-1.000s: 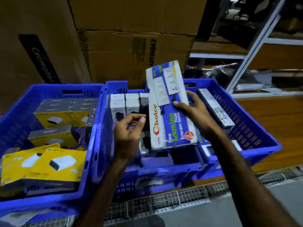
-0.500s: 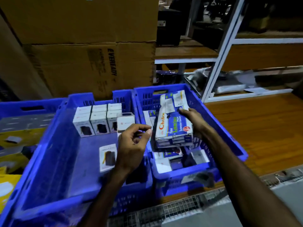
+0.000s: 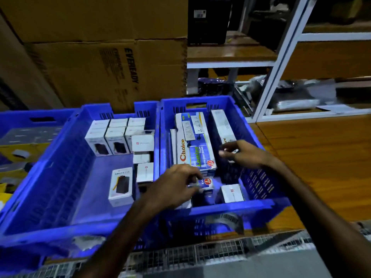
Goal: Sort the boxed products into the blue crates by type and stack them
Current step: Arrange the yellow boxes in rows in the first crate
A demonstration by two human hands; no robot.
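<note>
— Blue-and-white print shows under the left hand, low in the middle of the frame: its curled fingers pinch the near end of a small cardboard extension-socket box lying inside the right-hand blue plastic crate.

— And the right hand?

— It hovers right of centre over the same crate, fingers loosely spread, holding nothing. It is blurred, so I cannot tell whether it touches anything beneath it.

— Where is the long box?

— The long blue-and-white cardboard "Choice" extension-socket box lies flat on top of a stack in that crate, between the two hands and a little farther up the frame. A narrow white carton stands on edge just to its right, against the crate wall. A small white box sits in the near right corner.

— The next crate?

— The middle blue plastic crate, touching the first on its left, holds a row of small white power-bank boxes at the far end and one white "Halley" box lying nearer. Brown corrugated shipping cartons fill the upper left of the frame; a white metal rack stands upper right.
</note>
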